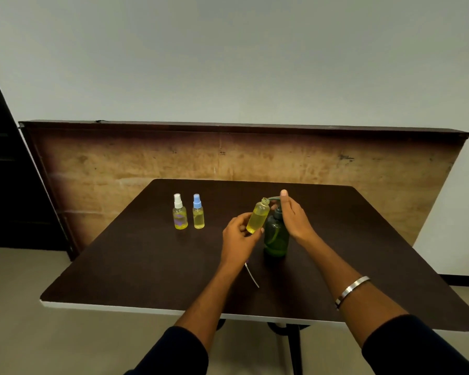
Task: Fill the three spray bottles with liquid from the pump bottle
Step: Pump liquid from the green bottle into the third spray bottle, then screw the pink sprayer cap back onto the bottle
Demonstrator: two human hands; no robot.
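Observation:
My left hand (238, 240) grips an uncapped spray bottle (258, 216) with yellow liquid, tilted so its open neck sits under the spout of the green pump bottle (276, 239). My right hand (294, 215) rests on top of the pump head, fingers laid over it. Two capped spray bottles with yellow liquid stand at the left: one with a white cap (179, 212) and one with a blue cap (198, 212). The loose spray top's thin white tube (252, 276) lies on the table below my left wrist; its head is hidden.
The dark brown table (146, 261) has a white front edge and stands on a black leg. A worn wooden board (119, 163) leans against the wall behind it. A dark cabinet is at the far left.

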